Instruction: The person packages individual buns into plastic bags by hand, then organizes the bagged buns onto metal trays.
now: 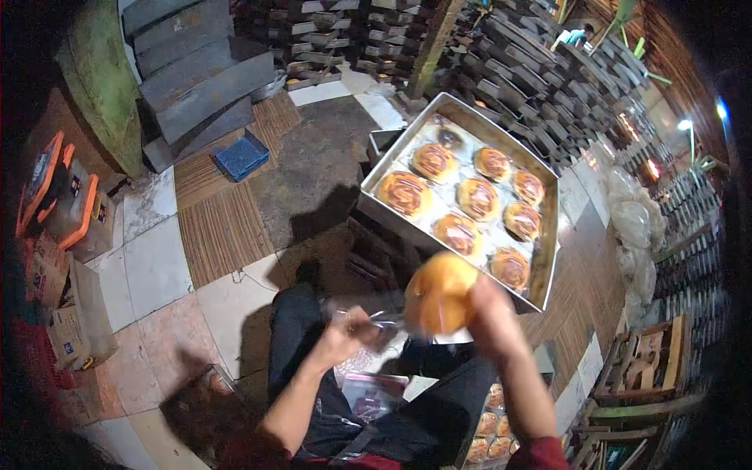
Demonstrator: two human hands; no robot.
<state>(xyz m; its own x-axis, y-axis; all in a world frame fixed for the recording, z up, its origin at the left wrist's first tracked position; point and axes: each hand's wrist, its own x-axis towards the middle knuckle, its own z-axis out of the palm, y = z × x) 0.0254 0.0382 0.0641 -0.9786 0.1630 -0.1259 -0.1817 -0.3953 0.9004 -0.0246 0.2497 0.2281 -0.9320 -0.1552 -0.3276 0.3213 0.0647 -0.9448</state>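
My right hand (495, 317) grips a round golden-brown bun (440, 294), blurred by motion, just in front of the tray's near edge. My left hand (348, 342) is closed on a clear plastic bag (384, 327), which is smeared and partly hidden by the fingers. Ahead of both hands a square metal tray (507, 142) holds several buns topped with brown swirls, such as one bun (478, 199) near its middle. One dark spot shows in the tray's far corner. Between my legs lies a pink-edged plastic packet (374, 392).
More buns (487, 425) sit in a tray low by my right leg. A blue basket (241, 156) lies on the floor. Orange-trimmed boxes (82, 207) stand left, dark stacked trays (313, 35) at the back. A person (578, 35) is far off. Wooden crates (642, 360) are at right.
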